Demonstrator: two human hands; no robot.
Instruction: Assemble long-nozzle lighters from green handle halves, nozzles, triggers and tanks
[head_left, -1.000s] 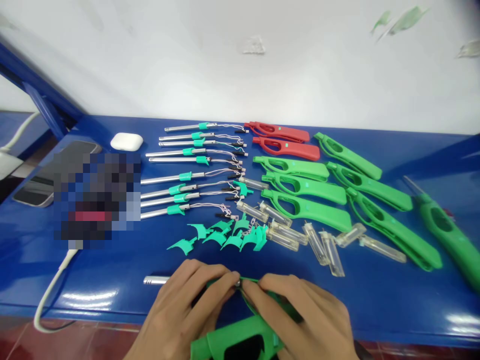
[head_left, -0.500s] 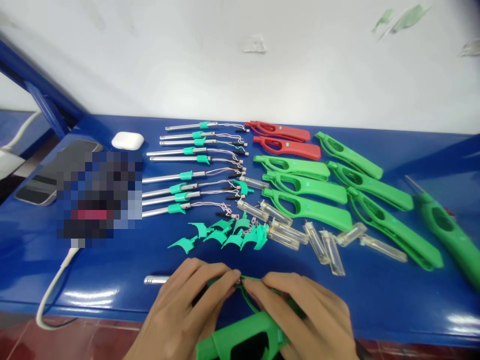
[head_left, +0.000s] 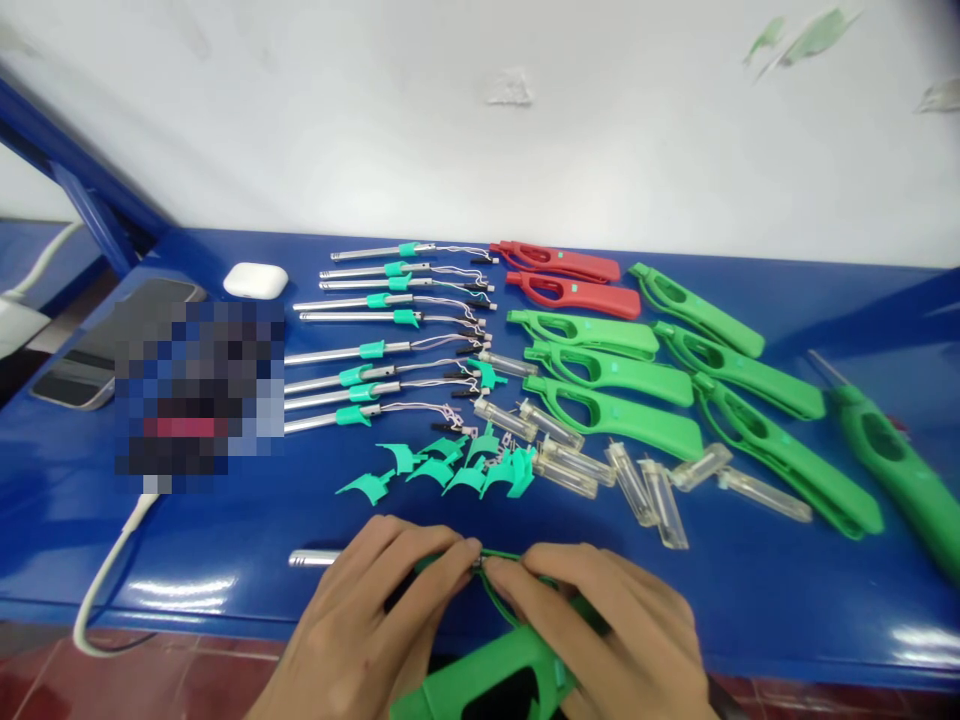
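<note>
My left hand (head_left: 375, 610) is closed around a silver lighter tube (head_left: 311, 559), whose slotted end sticks out to the left. My right hand (head_left: 619, 620) is closed on a green lighter casing (head_left: 480, 680) that hangs towards me, tilted, with dark openings in its side. Fingertips of both hands nearly meet where the tube's inner end reaches the casing's narrow neck. Fingers cover most of that joint, so how the parts fit there is hidden. Just beyond the hands lie several loose turquoise trigger pieces (head_left: 367, 488).
Several metal tubes with wires (head_left: 367, 350) lie in rows at centre-left. To the right are red casings (head_left: 577, 297), green casings (head_left: 622, 425) and clear fuel tanks (head_left: 664, 505). A green-handled tool (head_left: 892, 470), phone (head_left: 82, 370), white case (head_left: 255, 281) and cable (head_left: 112, 570) flank them.
</note>
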